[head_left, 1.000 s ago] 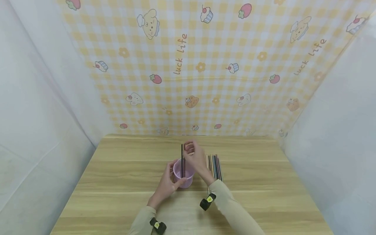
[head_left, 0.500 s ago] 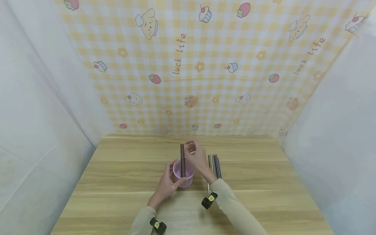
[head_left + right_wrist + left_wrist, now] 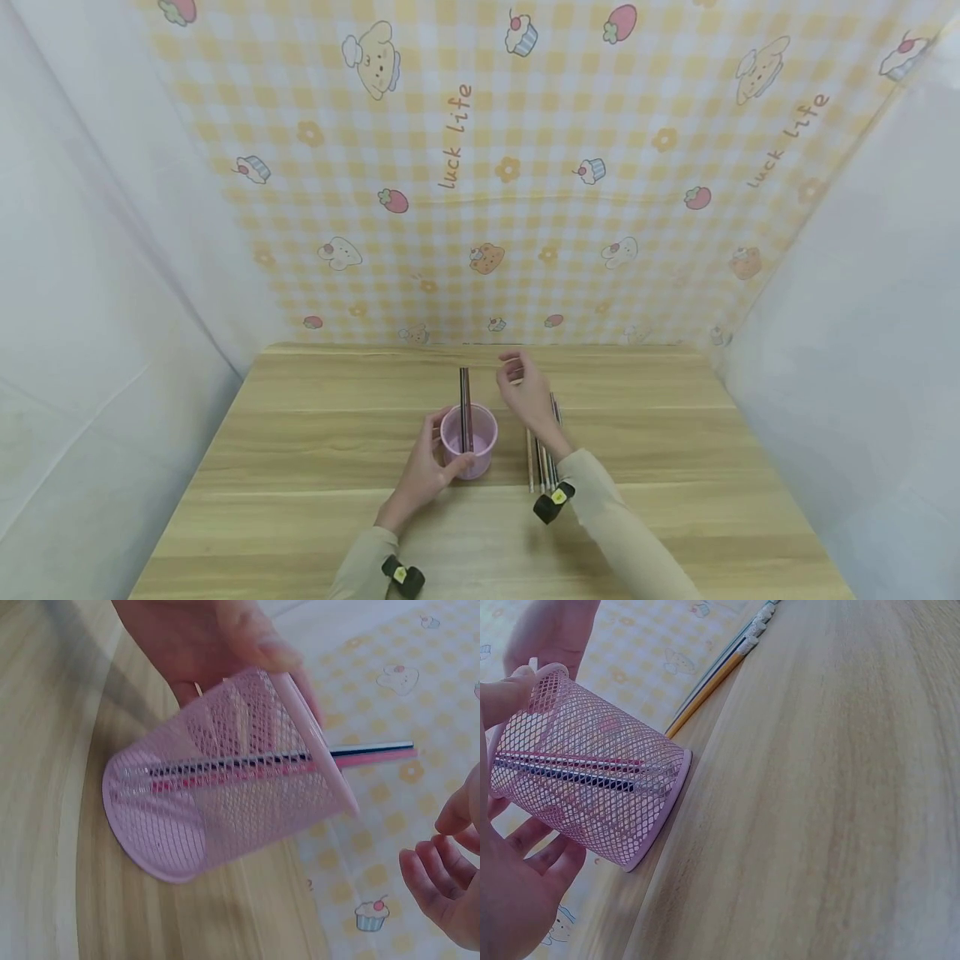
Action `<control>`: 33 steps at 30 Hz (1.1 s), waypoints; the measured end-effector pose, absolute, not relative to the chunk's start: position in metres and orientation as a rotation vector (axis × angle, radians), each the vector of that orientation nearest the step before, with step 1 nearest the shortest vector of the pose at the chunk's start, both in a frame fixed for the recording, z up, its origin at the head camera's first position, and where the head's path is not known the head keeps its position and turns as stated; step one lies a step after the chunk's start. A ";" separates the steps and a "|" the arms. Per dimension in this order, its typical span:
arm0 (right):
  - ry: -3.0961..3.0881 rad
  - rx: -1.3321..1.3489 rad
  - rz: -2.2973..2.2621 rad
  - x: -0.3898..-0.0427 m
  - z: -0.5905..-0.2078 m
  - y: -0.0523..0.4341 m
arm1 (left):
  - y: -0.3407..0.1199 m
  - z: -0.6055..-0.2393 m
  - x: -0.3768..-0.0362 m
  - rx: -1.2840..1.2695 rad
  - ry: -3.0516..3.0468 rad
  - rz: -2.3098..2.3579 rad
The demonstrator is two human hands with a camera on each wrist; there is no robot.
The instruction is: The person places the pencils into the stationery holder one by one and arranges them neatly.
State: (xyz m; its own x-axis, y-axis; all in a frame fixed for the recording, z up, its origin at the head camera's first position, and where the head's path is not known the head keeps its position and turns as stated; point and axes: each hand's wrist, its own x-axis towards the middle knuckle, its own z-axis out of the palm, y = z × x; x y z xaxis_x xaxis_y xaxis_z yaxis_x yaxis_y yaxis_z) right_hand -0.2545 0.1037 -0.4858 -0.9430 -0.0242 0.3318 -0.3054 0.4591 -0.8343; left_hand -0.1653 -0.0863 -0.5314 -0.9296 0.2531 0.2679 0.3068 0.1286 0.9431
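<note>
A pink mesh pen holder (image 3: 484,457) stands on the table, gripped by my left hand (image 3: 422,473), whose thumb lies at the front rim and fingers round the left side. Inside it lean a dark pencil (image 3: 462,400) and a reddish pencil (image 3: 382,756) side by side, their upper ends rising past the rim. My right hand (image 3: 527,395) hovers to the right of the holder with fingers loosely bent and nothing between them. Under that wrist several pencils (image 3: 531,467) lie together on the table, partly hidden by the hand and sleeve; white eraser ends show in the left wrist view.
The wood-grain table (image 3: 315,467) meets a yellow checked cloth (image 3: 495,208) with cartoon prints at its back edge. White side panels (image 3: 847,375) rise on the left and right. A black wrist camera (image 3: 553,502) sits on each forearm.
My right hand has let go of the reddish pencil in the holder and moved right, over the pencils on the table. The left hand keeps its grip on the holder.
</note>
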 end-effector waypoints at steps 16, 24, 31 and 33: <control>-2.501 0.129 1.441 -0.265 -0.493 0.152 | -0.086 -0.533 -0.166 -0.568 -2.334 -1.968; -2.557 0.056 1.446 -0.264 -0.499 0.169 | -0.086 -0.532 -0.166 -0.561 -2.345 -1.962; -2.598 0.049 1.418 -0.261 -0.504 0.182 | -0.086 -0.531 -0.166 -0.562 -2.348 -1.954; -2.611 0.049 1.404 -0.261 -0.505 0.185 | -0.086 -0.531 -0.165 -0.559 -2.351 -1.962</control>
State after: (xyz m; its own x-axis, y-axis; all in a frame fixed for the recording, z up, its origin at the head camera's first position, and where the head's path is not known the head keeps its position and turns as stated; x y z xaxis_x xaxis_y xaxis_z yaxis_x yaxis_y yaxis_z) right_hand -0.2607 0.1852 -0.5051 -0.9840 0.0540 0.1700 -0.1120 0.5545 -0.8246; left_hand -0.1653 -0.0856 -0.5307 -0.9351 0.2534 0.2479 0.2892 0.1409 0.9469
